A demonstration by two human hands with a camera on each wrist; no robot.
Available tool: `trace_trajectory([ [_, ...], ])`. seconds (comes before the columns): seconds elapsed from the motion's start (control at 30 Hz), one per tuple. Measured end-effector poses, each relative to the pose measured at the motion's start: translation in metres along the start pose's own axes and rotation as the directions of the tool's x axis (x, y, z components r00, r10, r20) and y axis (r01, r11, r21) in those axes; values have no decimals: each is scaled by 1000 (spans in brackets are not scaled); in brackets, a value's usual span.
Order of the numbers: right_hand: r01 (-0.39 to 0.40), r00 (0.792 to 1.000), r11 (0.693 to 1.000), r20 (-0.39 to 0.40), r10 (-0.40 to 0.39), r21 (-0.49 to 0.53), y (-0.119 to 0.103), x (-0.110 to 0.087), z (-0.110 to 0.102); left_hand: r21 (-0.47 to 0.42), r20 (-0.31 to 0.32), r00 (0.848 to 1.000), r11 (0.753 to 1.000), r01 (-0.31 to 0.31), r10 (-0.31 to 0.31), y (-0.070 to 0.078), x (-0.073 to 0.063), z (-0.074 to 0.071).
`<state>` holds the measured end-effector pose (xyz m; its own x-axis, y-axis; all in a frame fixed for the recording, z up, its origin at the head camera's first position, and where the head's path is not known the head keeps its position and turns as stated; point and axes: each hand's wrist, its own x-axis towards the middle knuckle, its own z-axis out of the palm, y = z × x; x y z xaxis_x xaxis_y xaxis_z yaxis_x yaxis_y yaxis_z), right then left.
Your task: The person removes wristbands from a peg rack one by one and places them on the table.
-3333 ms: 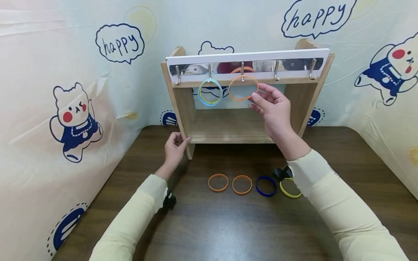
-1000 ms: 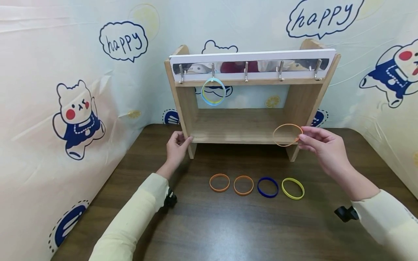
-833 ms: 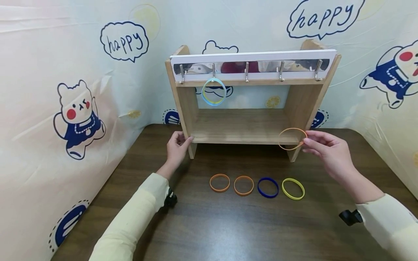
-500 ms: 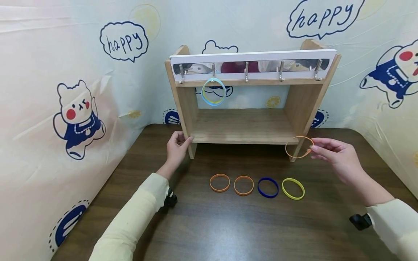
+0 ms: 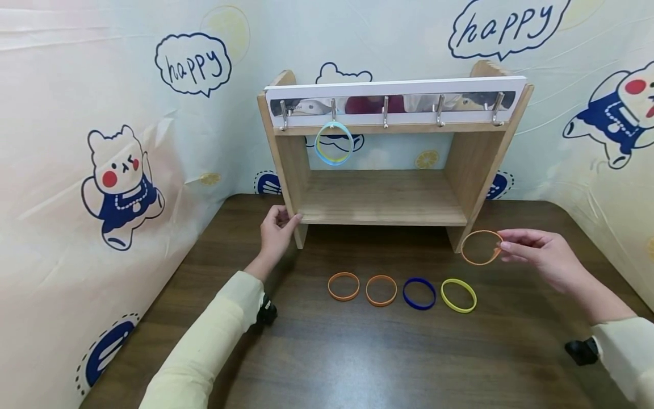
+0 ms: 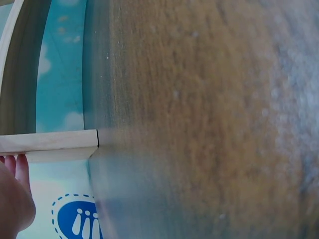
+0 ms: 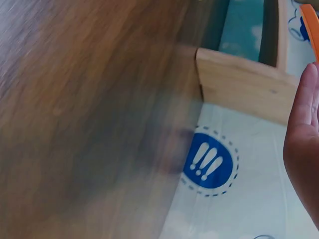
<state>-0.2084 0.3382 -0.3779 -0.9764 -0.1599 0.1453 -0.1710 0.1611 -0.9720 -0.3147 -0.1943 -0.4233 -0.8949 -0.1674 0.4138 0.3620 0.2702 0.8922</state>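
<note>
My right hand (image 5: 544,255) pinches an orange silicone wristband (image 5: 480,264) by its right edge, in front of the rack's right leg. In the right wrist view, part of this wristband (image 7: 310,25) shows above the fingers. At the left, my left hand (image 5: 276,232) holds the lower side panel of a wooden rack (image 5: 380,213) between thumb and fingers. A light blue wristband (image 5: 334,164) and a yellow one behind it hang from the second hook from the left. On the table lie two orange wristbands (image 5: 343,299), a dark blue one (image 5: 419,307) and a yellow one (image 5: 458,309), in a row.
Several metal hooks (image 5: 385,112) line the rack's mirrored white rail (image 5: 409,86); all but the second from left are bare. The rack stands on a dark wooden table (image 5: 357,358). Behind and beside it hangs a printed cloth (image 5: 204,142).
My right hand has brought the orange wristband from the middle hook down and to the right, past the rack's right leg. The left hand stays on the side panel.
</note>
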Motion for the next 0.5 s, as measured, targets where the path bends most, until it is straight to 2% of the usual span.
trace_trajectory([
  [0.07, -12, 1000, 1000, -7, 12, -16, 4, -2, -4, 3, 3, 1000, 1000, 9, -9, 1, 0, 0],
  [0.13, -11, 1000, 1000, 6, 10, 18, 8, -3, -7, -1, 7, 1000, 1000, 12, -12, 3, 0, -1],
  [0.23, -13, 999, 996, 36, 10, 87, 15, -6, -13, 3, 14, 1000, 1000, 4, -4, 17, -5, -1],
  [0.37, -51, 997, 994, 59, 45, 98, 24, -13, -18, 5, 19, 1000, 1000, -15, 15, 35, -12, -2],
  [0.5, -66, 995, 988, 78, 56, 138, 31, -21, -22, 1, 15, 1000, 1000, -26, 26, 35, -12, -2],
])
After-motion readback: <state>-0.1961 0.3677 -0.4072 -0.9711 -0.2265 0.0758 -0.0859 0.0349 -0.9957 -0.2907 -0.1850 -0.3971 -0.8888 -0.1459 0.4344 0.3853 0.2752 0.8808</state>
